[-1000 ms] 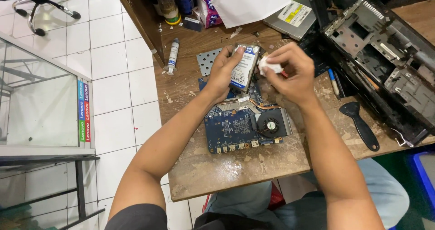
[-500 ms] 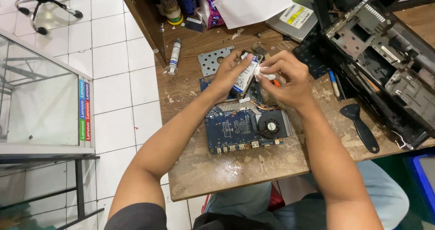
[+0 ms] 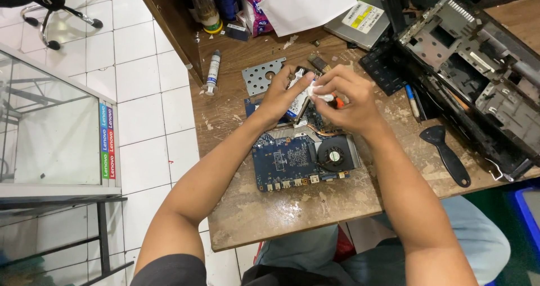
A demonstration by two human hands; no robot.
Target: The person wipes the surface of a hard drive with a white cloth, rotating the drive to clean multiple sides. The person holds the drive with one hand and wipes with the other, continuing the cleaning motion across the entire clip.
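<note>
At frame centre, above a blue laptop motherboard with its cooling fan, the left hand grips a small drive. The right hand pinches a white wipe against it. A thermal-paste syringe lies upper left; a black pry tool right.

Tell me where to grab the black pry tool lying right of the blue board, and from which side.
Grip the black pry tool by its long narrow handle near the rounded end, coming from above. It lies flat on bare wooden bench, wide blade pointing toward the open laptop chassis, which crowds that end; the handle end is clear.
</note>
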